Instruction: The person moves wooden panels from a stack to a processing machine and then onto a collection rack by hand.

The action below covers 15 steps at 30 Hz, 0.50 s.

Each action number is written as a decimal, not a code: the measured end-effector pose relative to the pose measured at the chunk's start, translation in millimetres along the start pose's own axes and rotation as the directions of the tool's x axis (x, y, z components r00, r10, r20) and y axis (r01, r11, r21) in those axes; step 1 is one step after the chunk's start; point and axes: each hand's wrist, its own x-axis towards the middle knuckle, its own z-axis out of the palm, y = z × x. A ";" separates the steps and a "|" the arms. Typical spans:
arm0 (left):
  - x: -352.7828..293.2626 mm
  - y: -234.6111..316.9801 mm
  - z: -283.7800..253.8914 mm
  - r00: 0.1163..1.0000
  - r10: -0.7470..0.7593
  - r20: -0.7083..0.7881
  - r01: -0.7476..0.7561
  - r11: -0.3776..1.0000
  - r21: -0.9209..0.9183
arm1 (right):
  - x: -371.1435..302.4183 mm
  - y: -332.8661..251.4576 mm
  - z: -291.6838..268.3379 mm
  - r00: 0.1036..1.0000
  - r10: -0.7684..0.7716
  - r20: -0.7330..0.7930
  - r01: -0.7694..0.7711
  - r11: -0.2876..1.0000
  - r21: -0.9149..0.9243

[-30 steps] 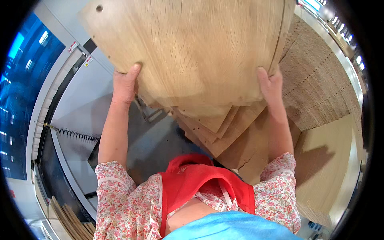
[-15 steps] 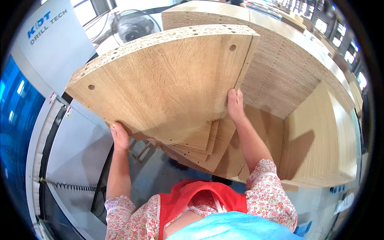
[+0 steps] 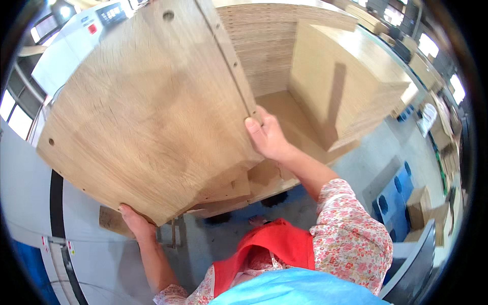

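A large light-brown wood-grain panel (image 3: 147, 107) is held up in front of me, tilted, between both hands. It has round holes near its corners, and a groove runs along its right edge. My left hand (image 3: 136, 222) grips its lower left edge, the fingers partly hidden by the board. Higher up, my right hand (image 3: 267, 133) is closed round the right edge, thumb on the near face. Behind and below the panel, smaller boards (image 3: 234, 189) lie on a brown base sheet (image 3: 284, 109), mostly covered from sight.
A tall stack of pale panels (image 3: 340, 81) stands to the right on the base sheet, with more stacked boards (image 3: 264, 43) behind. A white machine (image 3: 81, 40) is at the far left. Blue pallets (image 3: 394, 201) lie on the grey floor at right.
The panel has swung left and come nearer and steeper, both hands still on it. My view has turned to the right, showing more floor and the blue pallets.
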 end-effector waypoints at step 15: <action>-85.0 107.9 238.0 0.603 -0.177 0.778 0.084 0.984 0.159 | -26.3 -186.3 -258.5 0.937 0.144 -0.317 -0.274 0.867 -0.416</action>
